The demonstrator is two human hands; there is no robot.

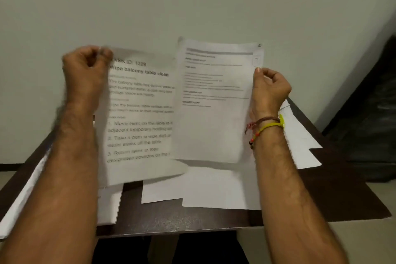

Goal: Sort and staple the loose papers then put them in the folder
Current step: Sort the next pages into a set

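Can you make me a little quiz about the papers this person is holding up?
1. True or false: the left hand holds the sheet headed "Wipe balcony table clean".
2. Which wrist wears the bands? A. left B. right C. both
3. Fill in: more loose papers lie on the dark ____ below.

Key
1. True; it pinches that sheet's top corner.
2. B; the right hand holds the small-print page by its right edge.
3. Table.
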